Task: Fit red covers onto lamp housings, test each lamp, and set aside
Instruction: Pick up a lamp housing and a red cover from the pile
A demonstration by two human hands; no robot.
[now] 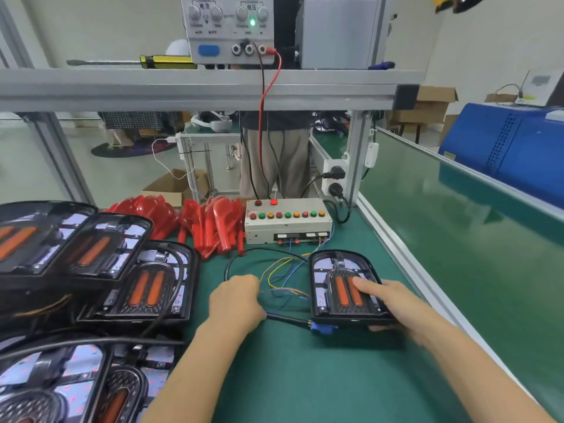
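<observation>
A black lamp housing [332, 267] with two orange strips lies on the green mat at centre right, without a red cover. My right hand [393, 303] grips its near right side, thumb lying across the orange strips. A blue connector [322, 328] sits at its near left corner, joined to a black cable [287, 319]. My left hand [236, 300] is curled round that cable beside a tangle of thin coloured wires [283, 288]. Red covers [210, 224] are heaped at the back of the mat.
A white test box [305, 227] with coloured buttons stands behind the housing. Several more black lamp housings [146, 285] are stacked at the left. A power supply [229, 25] and screwdriver [164, 62] rest on the upper shelf. A person stands behind the bench.
</observation>
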